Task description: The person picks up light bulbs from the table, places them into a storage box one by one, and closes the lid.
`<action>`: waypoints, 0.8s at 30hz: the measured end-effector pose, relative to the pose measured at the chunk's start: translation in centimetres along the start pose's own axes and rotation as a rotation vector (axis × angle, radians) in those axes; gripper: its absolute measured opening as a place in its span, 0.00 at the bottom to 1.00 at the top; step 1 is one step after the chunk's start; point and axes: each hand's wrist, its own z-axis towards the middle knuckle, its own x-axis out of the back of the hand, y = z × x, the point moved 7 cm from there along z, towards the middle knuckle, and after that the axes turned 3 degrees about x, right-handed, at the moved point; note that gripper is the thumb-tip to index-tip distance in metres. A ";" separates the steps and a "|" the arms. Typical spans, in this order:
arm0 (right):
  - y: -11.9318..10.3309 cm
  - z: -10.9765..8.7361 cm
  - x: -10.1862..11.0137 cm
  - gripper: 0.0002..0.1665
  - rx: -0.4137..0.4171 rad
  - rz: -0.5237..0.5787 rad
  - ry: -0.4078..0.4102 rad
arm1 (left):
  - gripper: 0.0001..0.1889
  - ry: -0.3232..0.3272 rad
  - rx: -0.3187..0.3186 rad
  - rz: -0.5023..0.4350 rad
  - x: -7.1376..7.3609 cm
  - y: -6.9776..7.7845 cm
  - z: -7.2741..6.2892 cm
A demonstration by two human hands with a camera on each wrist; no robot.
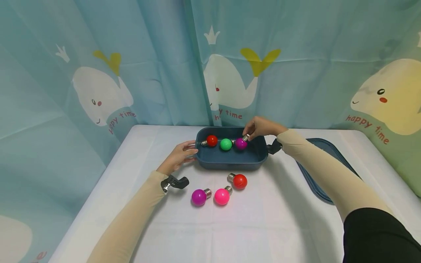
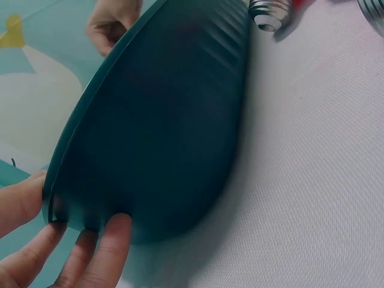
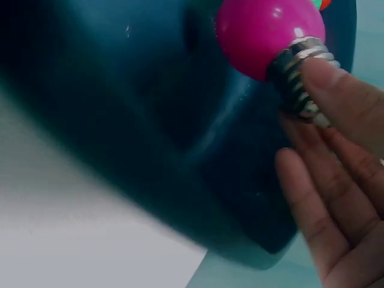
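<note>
In the head view, my right hand (image 1: 263, 127) is over the right part of a dark blue plastic bin (image 1: 230, 165). Thumb and fingers pinch the silver screw base of a purple light bulb (image 3: 264, 33), its globe hanging down inside. To its left in the bin lie a green bulb (image 1: 226, 144) and a red bulb (image 1: 212, 140). My left hand (image 1: 177, 156) touches the bin's left end with fairly straight, spread fingers (image 2: 114, 246) against the outer wall.
In front of the bin, another red bulb (image 1: 240, 182), a pink bulb (image 1: 222, 197) and a second purple bulb (image 1: 198, 197) lie on the white table (image 1: 263, 226). A dark blue lid (image 1: 315, 186) lies partly under the right forearm. A whale-print curtain (image 1: 164, 73) hangs behind.
</note>
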 end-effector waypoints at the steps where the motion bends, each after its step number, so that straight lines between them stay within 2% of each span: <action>1: 0.0 0.0 -0.1 0.13 0.004 0.002 -0.008 | 0.29 0.001 0.001 0.001 0.0 0.0 0.0; 11: 0.5 0.3 -0.5 0.13 -0.026 -0.028 -0.083 | 0.29 0.004 0.006 0.006 0.0 0.2 -0.1; 24: 0.1 0.6 -1.3 0.13 -0.031 -0.023 -0.156 | 0.29 0.000 0.003 0.000 -0.2 0.2 -0.2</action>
